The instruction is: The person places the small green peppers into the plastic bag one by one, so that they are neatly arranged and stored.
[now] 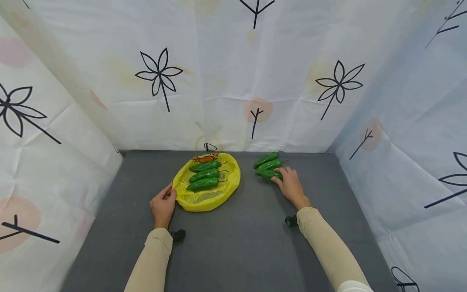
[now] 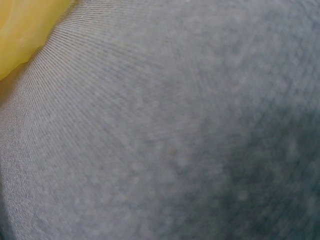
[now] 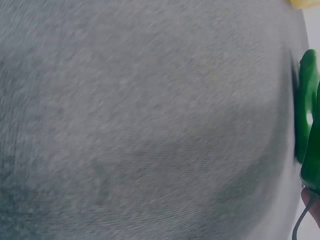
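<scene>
A yellow plastic bag (image 1: 228,192) lies on the grey table with its rim spread in a ring. Three green chili peppers (image 1: 203,184) lie side by side inside it. My left hand (image 1: 163,207) pinches the bag's left rim; the left wrist view catches only a corner of the bag (image 2: 25,30). Over on the right, my right hand (image 1: 292,188) grips a green pepper (image 1: 268,174) between thumb and fingers. In the right wrist view, that pepper (image 3: 313,155) shows at the edge with a fingertip by its stem. Two other peppers (image 1: 268,164) lie just behind it.
White cloth walls (image 1: 219,73) printed with flowers and twigs enclose the table (image 1: 233,243) at the back and both sides. An orange and black print (image 1: 206,158) shows at the bag's far rim.
</scene>
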The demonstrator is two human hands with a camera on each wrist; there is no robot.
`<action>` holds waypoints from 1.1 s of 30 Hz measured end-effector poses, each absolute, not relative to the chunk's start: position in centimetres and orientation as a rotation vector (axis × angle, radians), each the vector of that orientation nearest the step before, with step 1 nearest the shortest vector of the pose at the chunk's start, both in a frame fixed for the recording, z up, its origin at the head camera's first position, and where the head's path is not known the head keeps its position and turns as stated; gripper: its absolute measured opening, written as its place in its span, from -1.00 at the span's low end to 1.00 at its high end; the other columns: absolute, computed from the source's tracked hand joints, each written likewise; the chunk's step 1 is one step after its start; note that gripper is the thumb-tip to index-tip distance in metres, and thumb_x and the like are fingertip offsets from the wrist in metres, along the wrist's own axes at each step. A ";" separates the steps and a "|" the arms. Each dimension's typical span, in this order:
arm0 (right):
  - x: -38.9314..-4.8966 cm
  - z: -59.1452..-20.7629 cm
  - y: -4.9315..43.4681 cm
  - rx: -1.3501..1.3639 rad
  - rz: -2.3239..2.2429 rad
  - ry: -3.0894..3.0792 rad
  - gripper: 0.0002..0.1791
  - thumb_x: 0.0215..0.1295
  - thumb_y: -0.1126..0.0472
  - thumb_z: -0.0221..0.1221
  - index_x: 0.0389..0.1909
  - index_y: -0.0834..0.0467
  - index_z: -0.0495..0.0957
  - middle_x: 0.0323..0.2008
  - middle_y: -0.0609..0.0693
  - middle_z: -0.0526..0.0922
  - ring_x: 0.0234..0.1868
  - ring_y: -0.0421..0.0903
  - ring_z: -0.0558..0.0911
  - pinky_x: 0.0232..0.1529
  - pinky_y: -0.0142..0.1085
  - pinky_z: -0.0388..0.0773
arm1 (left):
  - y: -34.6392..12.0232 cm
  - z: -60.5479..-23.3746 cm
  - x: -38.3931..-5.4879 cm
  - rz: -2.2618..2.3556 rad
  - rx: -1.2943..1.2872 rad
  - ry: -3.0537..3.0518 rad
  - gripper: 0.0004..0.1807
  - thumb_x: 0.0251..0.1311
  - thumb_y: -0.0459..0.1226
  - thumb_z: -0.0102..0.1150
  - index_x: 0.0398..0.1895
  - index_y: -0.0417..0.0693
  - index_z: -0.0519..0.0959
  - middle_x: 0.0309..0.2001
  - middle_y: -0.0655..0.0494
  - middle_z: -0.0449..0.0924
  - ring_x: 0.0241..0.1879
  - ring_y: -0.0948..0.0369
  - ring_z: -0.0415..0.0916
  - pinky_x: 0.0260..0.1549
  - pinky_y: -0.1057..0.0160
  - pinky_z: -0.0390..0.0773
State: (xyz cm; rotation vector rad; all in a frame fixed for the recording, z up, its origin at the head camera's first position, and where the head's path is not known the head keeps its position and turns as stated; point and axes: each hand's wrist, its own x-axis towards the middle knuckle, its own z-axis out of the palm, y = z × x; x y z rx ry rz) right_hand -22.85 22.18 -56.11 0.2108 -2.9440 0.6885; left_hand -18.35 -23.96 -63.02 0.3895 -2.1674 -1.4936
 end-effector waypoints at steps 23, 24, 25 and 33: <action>-24.7 -53.1 19.4 0.400 0.743 -2.909 -0.49 0.43 -0.03 0.23 0.29 0.13 0.57 0.14 0.16 0.61 0.06 0.14 0.52 0.13 0.05 0.43 | -24.0 -62.9 -18.3 -1.479 0.378 -2.169 -0.67 0.30 -0.22 0.30 0.12 0.11 0.74 -0.14 -0.07 0.82 -0.41 0.65 0.54 -0.37 0.67 0.45; -24.8 -53.0 19.3 0.401 0.743 -2.912 -0.49 0.43 -0.03 0.23 0.29 0.13 0.57 0.15 0.16 0.60 0.06 0.15 0.52 0.12 0.05 0.44 | -24.0 -62.9 -18.3 -1.478 0.377 -2.170 -0.67 0.30 -0.22 0.30 0.12 0.11 0.74 -0.14 -0.07 0.82 -0.41 0.65 0.53 -0.37 0.67 0.45; -24.8 -52.9 19.2 0.403 0.742 -2.916 -0.49 0.44 -0.03 0.22 0.29 0.12 0.56 0.15 0.15 0.60 0.07 0.15 0.52 0.11 0.06 0.44 | -24.0 -62.9 -18.3 -1.475 0.377 -2.171 -0.67 0.30 -0.22 0.30 0.12 0.10 0.74 -0.14 -0.07 0.82 -0.41 0.66 0.53 -0.38 0.67 0.44; -24.6 -51.6 18.1 0.418 0.715 -2.942 -0.52 0.46 0.00 0.21 0.32 0.06 0.54 0.20 0.12 0.58 0.08 0.15 0.46 0.06 0.04 0.44 | -23.9 -62.8 -18.3 -1.476 0.393 -2.172 -0.67 0.31 -0.24 0.29 0.12 0.09 0.74 -0.12 -0.12 0.81 -0.42 0.63 0.53 -0.38 0.66 0.45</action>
